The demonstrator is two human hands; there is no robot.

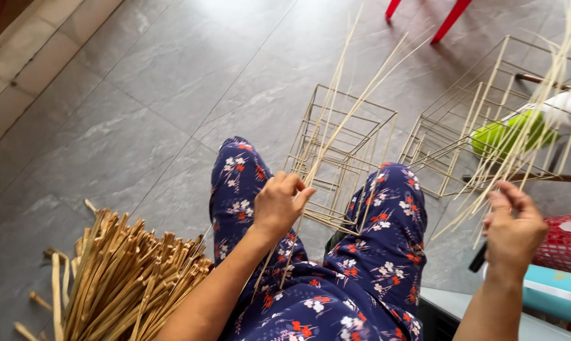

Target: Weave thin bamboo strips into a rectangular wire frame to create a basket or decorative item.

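From the head camera, the left hand [279, 203] pinches a few thin bamboo strips [336, 120] between thumb and fingers, above the lap; the strips rise over a square wire frame [317, 126] standing on the grey floor [140, 107]. The right hand [513, 227] grips a second bunch of strips [519, 132], fingers curled around them, near another wire frame [437, 139]. A pile of bamboo sticks [121, 278] lies at the left.

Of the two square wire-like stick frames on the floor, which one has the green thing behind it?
The right-hand square stick frame, beside the right hand; a green object shows through its bars. The frame between the knees shows only floor.
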